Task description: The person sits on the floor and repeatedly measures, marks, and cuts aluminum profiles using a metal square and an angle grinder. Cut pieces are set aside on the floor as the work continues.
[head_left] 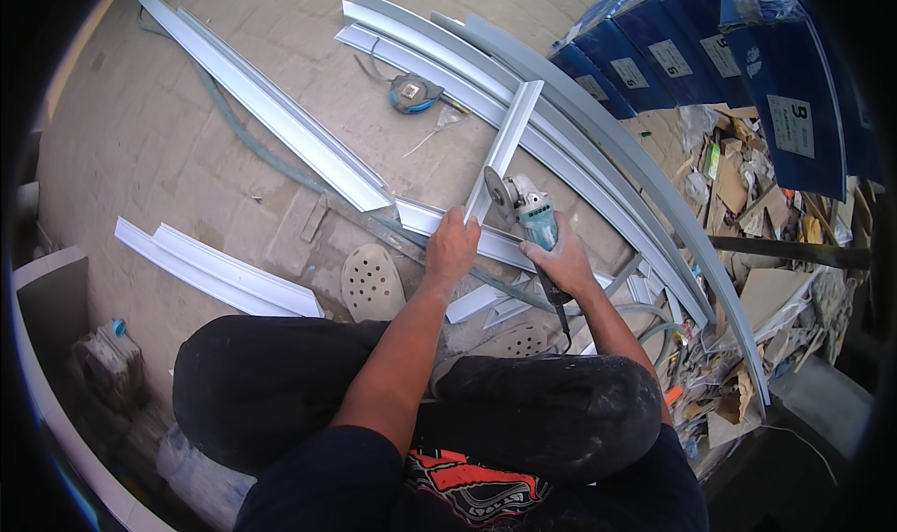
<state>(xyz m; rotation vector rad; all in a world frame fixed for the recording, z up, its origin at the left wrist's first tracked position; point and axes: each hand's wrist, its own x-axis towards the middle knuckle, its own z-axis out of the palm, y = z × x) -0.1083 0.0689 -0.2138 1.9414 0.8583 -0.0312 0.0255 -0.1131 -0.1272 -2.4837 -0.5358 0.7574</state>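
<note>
My right hand [562, 257] is wrapped round the body of a teal angle grinder [537, 216], whose cutting disc [498, 194] stands against or very near a short white metal profile [509, 140]. The near end of that profile is under the fingers of my left hand [454, 248], which are closed on it. Its far end rests across several long grey-white profiles [570, 158]. Another white profile piece [420, 218] lies crosswise beneath my hands. A black cord [565, 322] runs from the grinder's rear toward my knees. Whether the disc touches the metal, I cannot tell.
Long profiles [271, 107] lie at the far left, shorter ones [220, 269] nearer. A tape measure [414, 93] is on the paved floor [234, 214]. A grey hose [224, 112] snakes across. Blue boxes [645, 51] and scrap debris [747, 196] fill the right side.
</note>
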